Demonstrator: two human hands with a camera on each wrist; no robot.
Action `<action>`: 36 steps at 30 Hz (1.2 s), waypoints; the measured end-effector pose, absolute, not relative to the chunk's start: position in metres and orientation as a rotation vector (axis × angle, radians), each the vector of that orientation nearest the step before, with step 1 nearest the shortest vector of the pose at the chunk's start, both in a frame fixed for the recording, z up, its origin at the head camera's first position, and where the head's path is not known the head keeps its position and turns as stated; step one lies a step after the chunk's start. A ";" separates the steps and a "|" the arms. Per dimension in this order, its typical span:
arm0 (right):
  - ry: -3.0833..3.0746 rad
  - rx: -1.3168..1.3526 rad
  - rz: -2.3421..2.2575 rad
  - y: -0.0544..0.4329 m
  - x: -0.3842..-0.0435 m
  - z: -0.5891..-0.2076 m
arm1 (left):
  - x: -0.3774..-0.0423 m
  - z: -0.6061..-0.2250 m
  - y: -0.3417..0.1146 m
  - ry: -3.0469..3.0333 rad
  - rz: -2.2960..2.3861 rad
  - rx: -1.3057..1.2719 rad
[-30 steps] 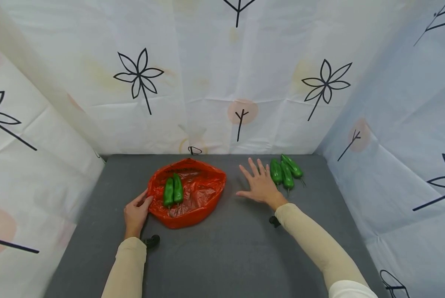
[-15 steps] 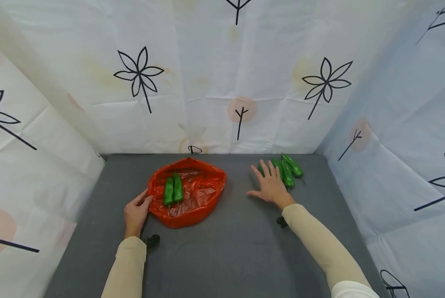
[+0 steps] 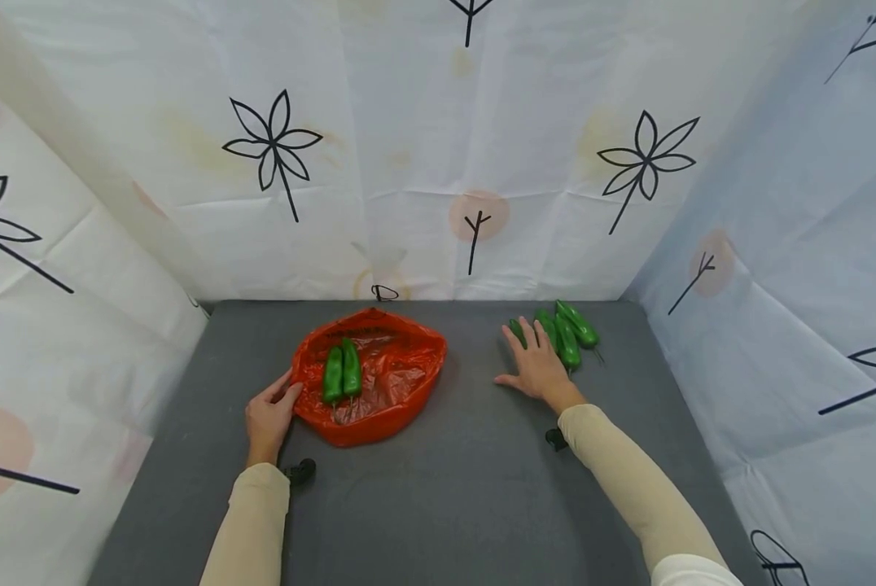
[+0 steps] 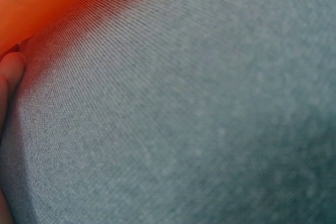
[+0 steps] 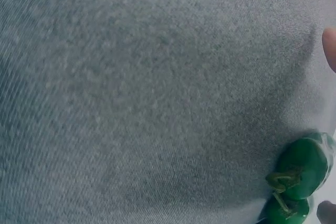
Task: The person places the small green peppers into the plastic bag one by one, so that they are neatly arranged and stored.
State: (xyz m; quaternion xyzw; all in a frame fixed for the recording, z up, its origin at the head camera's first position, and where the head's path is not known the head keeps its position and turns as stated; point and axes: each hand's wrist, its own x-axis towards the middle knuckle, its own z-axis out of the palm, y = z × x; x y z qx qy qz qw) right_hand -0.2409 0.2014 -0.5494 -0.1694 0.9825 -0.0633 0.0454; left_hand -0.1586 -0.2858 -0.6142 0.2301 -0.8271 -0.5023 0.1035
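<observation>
My left hand [image 3: 268, 419] pinches the left rim of a red plastic bag [image 3: 401, 391], which lies with its mouth spread wide. Inside the bag, two green chili peppers [image 3: 342, 370] rest side by side. In the left wrist view, a blurred edge of the bag [image 4: 42, 3] meets my fingertip [image 4: 13, 66]. My right hand [image 3: 539, 370] is spread, palm down, over a green pepper [image 3: 517, 330] that it partly hides. Whether the fingers touch it I cannot tell. The right wrist view has pepper stem ends [image 5: 302, 169] beside my fingers [image 5: 329, 48].
Several more green peppers [image 3: 567, 342] lie close together at the back right of the grey table [image 3: 438, 505], just right of my right hand. White patterned cloth [image 3: 409, 163] stands behind the table and along both sides. A dark wrist camera [image 3: 300, 472] sits under the left wrist.
My right hand has moved right, over the leftmost pepper, and barely shifts in the last half second. The left hand, the bag and the peppers inside stay put.
</observation>
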 end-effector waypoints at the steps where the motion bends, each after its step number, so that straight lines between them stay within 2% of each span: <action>1: 3.002 -0.512 -0.208 0.201 -0.241 -0.549 | -0.159 -0.614 -0.286 -2.440 -1.483 0.679; 26: 2.893 -0.067 -0.785 0.199 -0.254 -0.554 | -0.159 -0.612 -0.285 -2.431 -1.501 0.666; 36: 2.836 0.000 -0.878 0.198 -0.255 -0.560 | -0.159 -0.613 -0.284 -2.437 -1.487 0.667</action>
